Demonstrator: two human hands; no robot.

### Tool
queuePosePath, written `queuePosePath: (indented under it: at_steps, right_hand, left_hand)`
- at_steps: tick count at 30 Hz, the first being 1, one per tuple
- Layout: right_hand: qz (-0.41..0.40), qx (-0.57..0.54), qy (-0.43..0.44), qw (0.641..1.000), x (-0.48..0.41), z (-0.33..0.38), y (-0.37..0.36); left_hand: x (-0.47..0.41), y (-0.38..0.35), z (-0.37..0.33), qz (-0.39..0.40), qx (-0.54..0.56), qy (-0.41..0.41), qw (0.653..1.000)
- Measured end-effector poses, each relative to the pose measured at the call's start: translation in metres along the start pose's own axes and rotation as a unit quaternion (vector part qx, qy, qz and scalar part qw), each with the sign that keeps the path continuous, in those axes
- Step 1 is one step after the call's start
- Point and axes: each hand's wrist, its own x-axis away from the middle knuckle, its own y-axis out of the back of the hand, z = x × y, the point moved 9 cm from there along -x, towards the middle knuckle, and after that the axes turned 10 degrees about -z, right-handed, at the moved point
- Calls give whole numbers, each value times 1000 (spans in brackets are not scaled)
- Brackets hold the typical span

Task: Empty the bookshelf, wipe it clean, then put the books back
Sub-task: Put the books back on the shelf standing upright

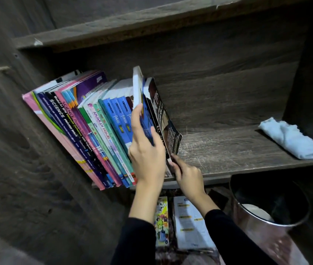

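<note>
A row of books (86, 123) leans against the left wall of the dark wooden shelf (228, 150). My left hand (146, 150) grips a blue book (141, 104) at the right end of the row, fingers on one side and thumb on its cover. Just right of it stands a black book (163, 119), tilted. My right hand (188, 176) pinches the lower front corner of that black book at the shelf's front edge. A pale blue cloth (293, 138) lies folded at the shelf's far right.
Below the shelf, two books (188, 222) lie on the floor between my forearms. A shiny metal bin (266, 222) with something white inside stands at the lower right. Another shelf board (132, 25) runs overhead. The right half of the shelf board shows bare wood.
</note>
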Motion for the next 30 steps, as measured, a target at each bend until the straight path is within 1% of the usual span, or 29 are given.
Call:
queuePosePath:
  at_steps: [2,7,9,10,12,13,15,17,19,23,25,30]
  right_hand:
    - [-6,-9,-10,1000,0,0,1]
    - [-13,-21,-23,999,-2,-1,4]
    - [9,-29,-42,999,-1,-4,2]
    - [31,-37,-58,997,1,-5,-1]
    - [55,-52,-91,993,3,-9,-5]
    - [61,-50,-99,992,3,-9,-6]
    - [74,-45,-115,990,4,-10,-8]
    - [89,-42,-133,986,5,-14,-12]
    - [111,-39,-148,982,6,-20,-16]
    - [141,-50,-154,977,5,-26,-24]
    - [146,-45,-155,976,5,-27,-24]
    - [170,-38,-151,973,7,-22,-25]
  left_hand:
    - [-3,6,2,-13,27,25,999]
    - [7,37,-7,-44,39,34,998]
    - [16,41,2,-41,55,80,994]
    - [23,40,12,-28,57,117,991]
    - [40,29,28,23,20,176,984]
    - [48,23,33,51,-6,195,980]
    - [60,18,42,67,-34,217,973]
    - [65,15,44,78,-59,217,971]
    - [64,16,40,94,-85,199,972]
    - [47,39,17,86,-88,150,981]
    - [35,63,2,59,-82,129,986]
    - [-2,135,-23,-19,-16,88,996]
